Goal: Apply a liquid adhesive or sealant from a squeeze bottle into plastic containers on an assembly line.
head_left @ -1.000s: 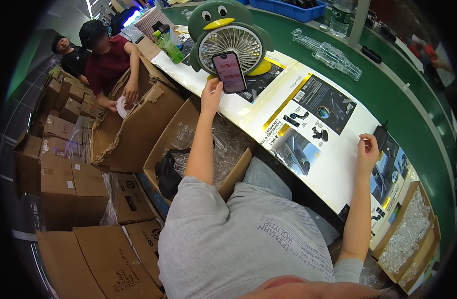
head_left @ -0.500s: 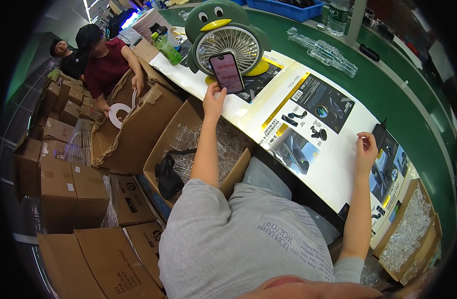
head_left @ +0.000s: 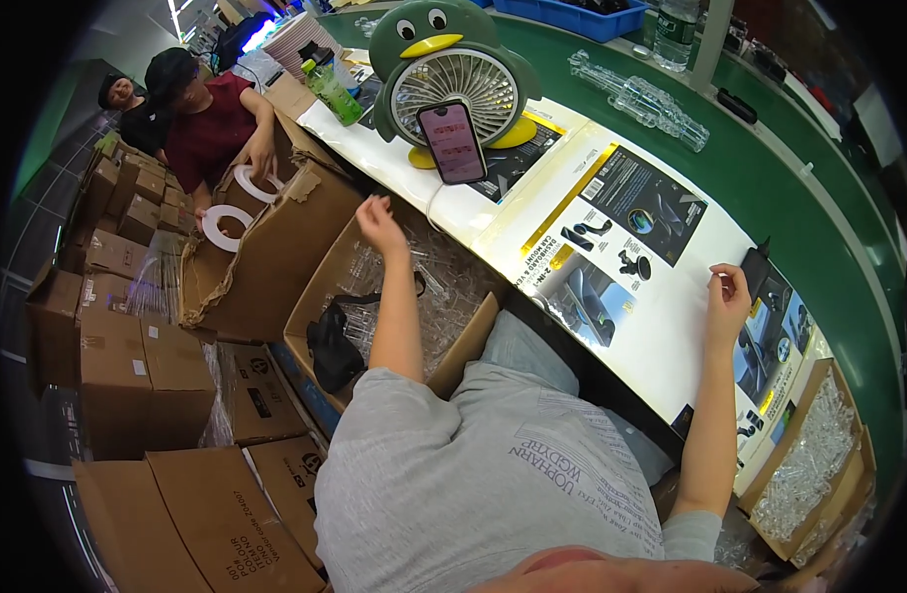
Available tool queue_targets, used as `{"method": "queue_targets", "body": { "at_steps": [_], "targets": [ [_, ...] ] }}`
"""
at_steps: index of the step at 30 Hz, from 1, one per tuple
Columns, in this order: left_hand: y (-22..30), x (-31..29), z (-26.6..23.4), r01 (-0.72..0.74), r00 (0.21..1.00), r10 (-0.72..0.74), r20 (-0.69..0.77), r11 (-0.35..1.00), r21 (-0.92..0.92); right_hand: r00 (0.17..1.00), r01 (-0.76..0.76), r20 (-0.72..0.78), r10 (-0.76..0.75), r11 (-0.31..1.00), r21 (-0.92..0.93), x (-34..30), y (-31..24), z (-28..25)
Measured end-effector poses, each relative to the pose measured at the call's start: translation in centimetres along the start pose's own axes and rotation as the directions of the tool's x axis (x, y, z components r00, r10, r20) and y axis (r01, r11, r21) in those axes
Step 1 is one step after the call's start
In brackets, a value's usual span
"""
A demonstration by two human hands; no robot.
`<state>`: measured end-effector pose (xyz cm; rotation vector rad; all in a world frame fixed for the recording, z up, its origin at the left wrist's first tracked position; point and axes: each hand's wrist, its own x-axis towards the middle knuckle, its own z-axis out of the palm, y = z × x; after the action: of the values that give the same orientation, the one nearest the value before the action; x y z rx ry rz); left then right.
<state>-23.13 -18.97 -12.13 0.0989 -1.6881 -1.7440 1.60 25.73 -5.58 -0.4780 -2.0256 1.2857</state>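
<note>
Two hands: the left hand (head_left: 382, 229) is up over the big open box (head_left: 470, 344), just left of the near edge of the table (head_left: 770, 188); the right hand (head_left: 730, 292) is well apart from it, over the right part of the printed sheet (head_left: 671, 311)
Left fingers: bent, with the tips close to each other; I cannot tell if they pinch anything
Right fingers: curled in loosely, thumb near the rest; I cannot tell if they touch the sheet
Phone: (head_left: 451, 143) stands tipped back in front of the green bird fan (head_left: 463, 77), on the far left part; a gap lies between it and the left hand
Table edge: runs from far left to near right, and the right arm crosses it
Open room: a wide white strip of sheet lies left of the right hand
Black thing: (head_left: 758, 267) just beside the right hand, on its far right
Big box: holds clear plastic bits (head_left: 453, 287)
</note>
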Motion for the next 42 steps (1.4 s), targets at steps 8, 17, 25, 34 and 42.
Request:
{"method": "queue_targets", "body": {
  "at_steps": [8, 17, 25, 34, 42],
  "targets": [
    [-6.1, -11.0, -8.6, -0.232, 0.818, -0.345, 0.460, 0.535, 0.813, 1.000, -0.006, 0.000, 0.006, 1.000, 0.028, 0.1, 0.8, -0.5],
    [-11.8, -16.8, -16.0, -0.565, 0.454, -0.718, 0.527, 0.225, 0.793, 1.000, -0.007, 0.029, 0.005, 0.996, 0.091, 0.2, 0.9, 0.4],
    [-13.1, -16.6, -14.2, -0.412, 0.348, -0.860, 0.374, 0.218, 0.885, 0.998, 0.054, 0.016, -0.056, 0.995, 0.084, 0.2, 1.8, -0.4],
    [-16.8, -16.9, -16.6, -0.104, 0.435, -0.766, 0.473, 0.479, 0.871, 1.000, 0.003, 0.017, -0.004, 1.000, 0.025, 0.2, 0.9, 0.0],
    [-13.9, -16.3, -15.0, -0.203, 0.517, -0.680, 0.520, 0.493, 0.846, 1.000, 0.009, -0.004, -0.009, 0.999, 0.032, 0.2, 1.6, -0.3]
  ]
}}
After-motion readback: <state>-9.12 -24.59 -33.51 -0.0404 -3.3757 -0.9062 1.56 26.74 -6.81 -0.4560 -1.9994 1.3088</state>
